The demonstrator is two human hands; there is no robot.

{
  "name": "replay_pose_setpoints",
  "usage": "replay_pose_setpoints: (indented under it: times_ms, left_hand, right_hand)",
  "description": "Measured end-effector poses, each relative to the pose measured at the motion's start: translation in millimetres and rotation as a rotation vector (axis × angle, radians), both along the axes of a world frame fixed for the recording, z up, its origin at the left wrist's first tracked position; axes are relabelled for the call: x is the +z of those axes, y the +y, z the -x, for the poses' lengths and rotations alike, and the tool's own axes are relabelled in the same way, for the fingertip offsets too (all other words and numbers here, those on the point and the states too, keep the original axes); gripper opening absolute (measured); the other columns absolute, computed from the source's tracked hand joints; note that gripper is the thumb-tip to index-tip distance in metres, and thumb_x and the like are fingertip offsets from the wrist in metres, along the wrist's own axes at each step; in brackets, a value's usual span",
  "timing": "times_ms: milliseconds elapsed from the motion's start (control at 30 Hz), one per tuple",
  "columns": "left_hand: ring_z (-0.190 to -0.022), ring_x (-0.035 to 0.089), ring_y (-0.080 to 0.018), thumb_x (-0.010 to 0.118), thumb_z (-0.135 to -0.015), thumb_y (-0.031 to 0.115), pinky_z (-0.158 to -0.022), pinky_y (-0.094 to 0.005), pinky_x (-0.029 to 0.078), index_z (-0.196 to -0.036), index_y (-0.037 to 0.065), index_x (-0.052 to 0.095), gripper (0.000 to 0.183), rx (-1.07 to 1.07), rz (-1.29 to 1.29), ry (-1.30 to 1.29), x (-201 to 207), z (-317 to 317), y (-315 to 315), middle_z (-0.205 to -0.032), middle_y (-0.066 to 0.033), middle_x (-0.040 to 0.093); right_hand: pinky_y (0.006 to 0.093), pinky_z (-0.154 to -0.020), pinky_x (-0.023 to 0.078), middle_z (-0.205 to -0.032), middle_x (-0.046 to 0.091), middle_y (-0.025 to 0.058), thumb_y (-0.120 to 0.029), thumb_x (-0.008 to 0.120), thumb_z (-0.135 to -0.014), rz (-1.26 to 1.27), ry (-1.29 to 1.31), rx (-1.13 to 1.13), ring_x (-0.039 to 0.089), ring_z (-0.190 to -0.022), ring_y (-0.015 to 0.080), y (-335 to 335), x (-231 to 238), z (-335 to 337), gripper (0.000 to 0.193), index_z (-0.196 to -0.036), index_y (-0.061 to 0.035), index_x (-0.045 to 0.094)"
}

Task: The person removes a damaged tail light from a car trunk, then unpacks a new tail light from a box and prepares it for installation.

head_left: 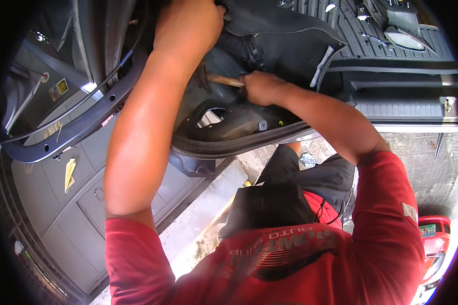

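My right hand [263,87] is closed round the wooden handle of a hammer [226,80]. The hammer's brownish head lies inside the dark lower footwell of a vehicle, against the bare body metal. Higher up and to the left, my left hand [198,20] has its fingers curled at the edge of dark trim; what they hold is hidden. A peeled-back flap of black floor lining [295,57] hangs above my right hand. Below the hammer, the body panel [198,133] has an oval opening. Dark wiring [253,51] shows between the hands.
An open vehicle door [81,147] stands at the left, with a yellow paper [69,175] on it. At the upper right, a wrench [375,39] and a mirror-like part [404,39] lie on the ribbed floor mat [336,20]. A red vehicle [432,244] is at the lower right.
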State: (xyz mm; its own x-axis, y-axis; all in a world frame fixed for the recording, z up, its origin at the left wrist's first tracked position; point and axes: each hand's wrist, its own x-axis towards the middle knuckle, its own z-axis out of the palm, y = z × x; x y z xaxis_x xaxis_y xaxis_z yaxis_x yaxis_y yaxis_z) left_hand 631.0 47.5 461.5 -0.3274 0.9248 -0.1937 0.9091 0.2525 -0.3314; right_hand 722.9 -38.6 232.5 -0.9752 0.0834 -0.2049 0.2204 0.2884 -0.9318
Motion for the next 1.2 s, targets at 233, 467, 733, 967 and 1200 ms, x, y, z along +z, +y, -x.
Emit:
replay_pose_setpoints:
  times_ms: [233,467,733,967,1200]
  left_hand:
    - [-0.119,0.068,-0.0441,0.073,-0.097,0.022,-0.106,-0.0510,0.055,-0.110,-0.002,0.078,0.027,0.042,0.047,0.002,-4,10,3,-0.122,-0.0257,0.069]
    - [-0.118,0.068,-0.0439,0.074,-0.097,0.022,-0.104,-0.0515,0.055,-0.110,-0.001,0.078,0.027,0.003,-0.019,0.020,-1,1,-9,-0.122,-0.0251,0.069]
    - [-0.118,0.068,-0.0443,0.073,-0.097,0.021,-0.103,-0.0520,0.056,-0.111,-0.001,0.078,0.027,-0.005,-0.011,0.019,-2,4,-8,-0.121,-0.0255,0.068]
    - [-0.117,0.068,-0.0448,0.073,-0.096,0.022,-0.103,-0.0524,0.056,-0.112,-0.001,0.078,0.028,0.000,-0.025,0.040,-5,3,-7,-0.123,-0.0255,0.068]
    - [-0.117,0.068,-0.0450,0.073,-0.096,0.021,-0.103,-0.0523,0.055,-0.111,-0.001,0.078,0.028,0.033,0.014,0.045,-10,18,1,-0.123,-0.0259,0.068]
  right_hand:
    - [0.0551,-0.089,0.058,-0.099,0.076,0.0260,-0.032,0.059,-0.109,0.206,0.049,-0.137,0.075,-0.098,0.0458,7,21,11,0.036,-0.127,-0.0016,0.067]
    - [0.0525,-0.101,0.057,-0.119,0.076,0.0241,-0.030,0.060,-0.107,0.446,-0.058,-0.343,0.074,-0.114,0.0418,19,49,19,0.041,-0.138,-0.0042,0.067]
    - [0.0570,-0.091,0.059,-0.100,0.077,0.0279,-0.032,0.060,-0.107,0.295,0.078,-0.298,0.074,-0.097,0.0504,14,46,33,0.037,-0.128,-0.0023,0.068]
    - [0.0573,-0.091,0.059,-0.104,0.077,0.0269,-0.033,0.059,-0.108,0.125,0.050,-0.123,0.075,-0.099,0.0487,13,30,26,0.038,-0.128,-0.0028,0.068]
    - [0.0552,-0.095,0.058,-0.106,0.077,0.0252,-0.032,0.059,-0.107,0.125,0.020,-0.090,0.075,-0.103,0.0456,8,28,28,0.039,-0.135,-0.0070,0.068]
